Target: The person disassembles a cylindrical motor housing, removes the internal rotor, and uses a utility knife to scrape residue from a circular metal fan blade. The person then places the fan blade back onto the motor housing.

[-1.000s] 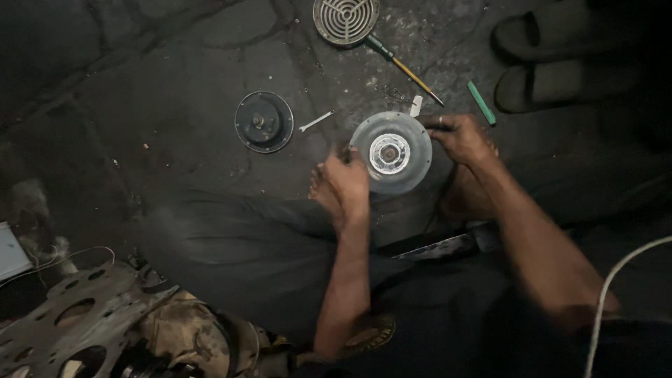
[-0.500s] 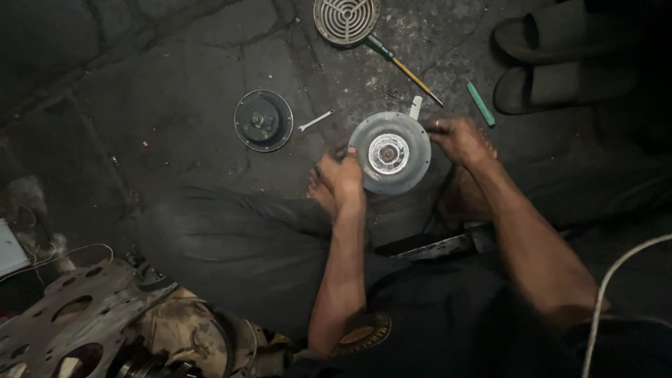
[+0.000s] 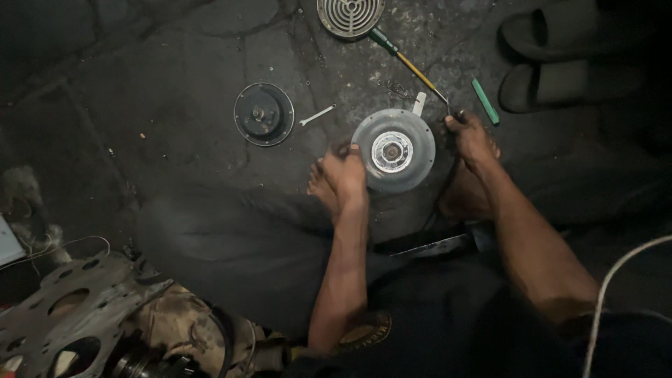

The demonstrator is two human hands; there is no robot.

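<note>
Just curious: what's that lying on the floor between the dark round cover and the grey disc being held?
A small wrench lies there, on bare floor, in the head view.

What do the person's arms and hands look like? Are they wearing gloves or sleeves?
No gloves and no long sleeves. Both forearms are bare from the elbow down. The left hand and right hand are bare too, with dark grime on the fingers. I see no watch, ring or bracelet. Dark clothing shows near the bottom edge.
</note>
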